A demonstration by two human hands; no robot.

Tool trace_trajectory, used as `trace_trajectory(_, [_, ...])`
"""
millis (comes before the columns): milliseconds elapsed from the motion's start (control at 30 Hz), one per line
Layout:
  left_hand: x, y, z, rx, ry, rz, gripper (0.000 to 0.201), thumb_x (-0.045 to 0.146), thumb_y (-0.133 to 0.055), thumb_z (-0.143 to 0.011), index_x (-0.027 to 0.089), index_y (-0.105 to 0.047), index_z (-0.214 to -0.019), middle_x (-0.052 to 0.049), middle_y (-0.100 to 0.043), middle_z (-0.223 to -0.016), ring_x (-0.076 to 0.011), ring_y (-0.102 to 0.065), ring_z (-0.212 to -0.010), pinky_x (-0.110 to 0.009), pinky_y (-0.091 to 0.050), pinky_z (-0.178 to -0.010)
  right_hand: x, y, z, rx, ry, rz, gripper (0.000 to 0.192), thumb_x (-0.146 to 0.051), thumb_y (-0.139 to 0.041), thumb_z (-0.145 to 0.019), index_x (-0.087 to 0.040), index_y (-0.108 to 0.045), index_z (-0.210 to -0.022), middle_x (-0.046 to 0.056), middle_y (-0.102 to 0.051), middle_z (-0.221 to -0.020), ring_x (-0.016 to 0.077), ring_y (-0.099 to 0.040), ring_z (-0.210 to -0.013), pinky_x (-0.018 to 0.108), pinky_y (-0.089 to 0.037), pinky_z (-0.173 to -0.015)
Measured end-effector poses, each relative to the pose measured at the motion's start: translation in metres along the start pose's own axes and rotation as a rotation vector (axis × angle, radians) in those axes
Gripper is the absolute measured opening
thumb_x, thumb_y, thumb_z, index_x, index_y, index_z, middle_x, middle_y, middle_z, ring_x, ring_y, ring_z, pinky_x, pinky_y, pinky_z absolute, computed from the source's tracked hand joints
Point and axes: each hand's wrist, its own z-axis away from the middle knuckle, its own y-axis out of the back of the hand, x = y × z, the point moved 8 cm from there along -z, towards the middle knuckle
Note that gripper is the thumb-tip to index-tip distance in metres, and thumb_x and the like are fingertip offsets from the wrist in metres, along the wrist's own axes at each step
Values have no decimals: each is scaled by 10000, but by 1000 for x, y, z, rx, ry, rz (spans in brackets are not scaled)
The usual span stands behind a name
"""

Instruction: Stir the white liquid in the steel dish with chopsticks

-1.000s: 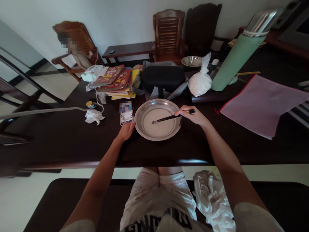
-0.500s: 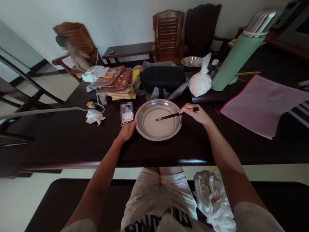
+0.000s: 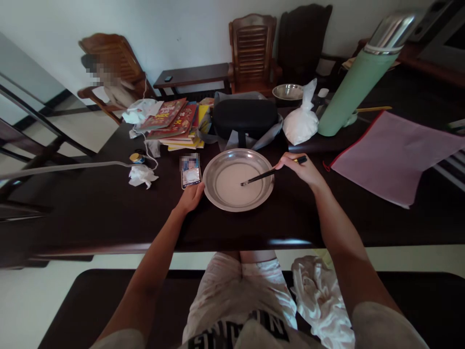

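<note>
A wide metal basin (image 3: 209,198) holding a whitish liquid (image 3: 232,191) stands on the dark table in front of me. My left hand (image 3: 191,197) grips its left rim, thumb at the edge; the fingers underneath are partly hidden. Black chopsticks (image 3: 260,176) with gold bands are pinched in my right hand (image 3: 300,168) just beyond the right rim. They slant down to the left, their pale-smeared tips at the liquid near the basin's middle. Beside my left hand lies a phone (image 3: 191,177) with its screen lit.
Behind the basin sit a black case (image 3: 245,118), a tied bag of white powder (image 3: 301,127) and a tall green thermos (image 3: 358,92). Stacked books (image 3: 170,121) and crumpled tissue (image 3: 141,175) lie left. A pinkish sheet-like pouch (image 3: 392,157) lies right. Another person (image 3: 118,92) sits at far left.
My right hand has shifted slightly to the right, and the chopstick tips have moved right and a little nearer to me in the basin. My left hand stays on the rim.
</note>
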Motion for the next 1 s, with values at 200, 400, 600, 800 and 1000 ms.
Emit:
trace_trajectory(200, [0,1,0,10,-8,-21,726,716,-118,-949,219,-404,-503,-31,-484,-472,-147,-451,-484,-307,-348,-523,2,-23,0,-169,-10,-30,321,-537,-615,-897,-278,-800,-857,30,-764,-911,206,-682,-892,344,-486,-859])
trace_trajectory(400, [-1,0,0,6,-11,-18,718,706,-129,-956,217,-407,-509,-27,-482,-471,-144,-454,-482,-306,-350,-528,-2,-3,1,-21,4,7,318,-506,-605,-916,-282,-793,-791,16,-745,-841,195,-676,-857,340,-469,-866])
trace_trajectory(600, [-2,0,0,-7,2,-8,700,689,-146,-963,220,-409,-516,-31,-486,-481,-156,-460,-496,-312,-356,-535,-1,-21,0,-160,4,0,327,-539,-604,-905,-281,-800,-860,32,-758,-907,203,-679,-872,350,-486,-845])
trace_trajectory(800, [-1,1,0,-10,9,-6,669,627,-173,-982,217,-410,-510,-32,-485,-487,-145,-455,-495,-307,-355,-545,-4,-5,0,-15,13,12,371,-570,-599,-896,-273,-787,-780,32,-745,-832,210,-674,-851,367,-483,-863])
trace_trajectory(1000, [0,0,0,-10,5,-2,646,591,-185,-988,217,-404,-510,-31,-479,-476,-136,-442,-490,-292,-346,-529,-1,-21,0,-148,-9,-19,352,-570,-614,-885,-271,-798,-854,34,-756,-897,207,-679,-876,357,-488,-862])
